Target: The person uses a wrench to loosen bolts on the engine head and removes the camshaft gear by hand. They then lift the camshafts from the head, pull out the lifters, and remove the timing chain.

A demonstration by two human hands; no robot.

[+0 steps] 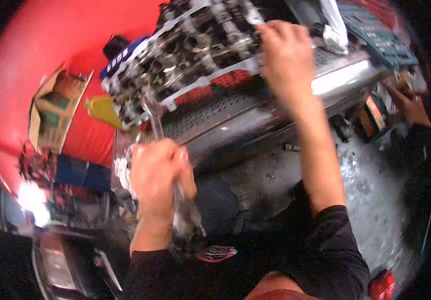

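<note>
A cylinder head [185, 50] with valve gear showing lies at a slant on a perforated metal bench [205, 115]. My left hand [158, 167] is closed around a metal wrench [154, 117], whose far end reaches the near left corner of the cylinder head. What the wrench's tip sits on is too blurred to tell. At the other end of the head, my right hand [288, 55] is closed over its right edge, with the fingertips partly hidden. Something shiny [183, 215] shows below my left hand, smeared by motion.
A yellow object [103, 111] and an open cardboard box [58, 110] are to the left. A teal tool case [378, 35] stands at the upper right. Another person's hand [415, 107] shows at the right, near a dark box with an orange label [374, 112].
</note>
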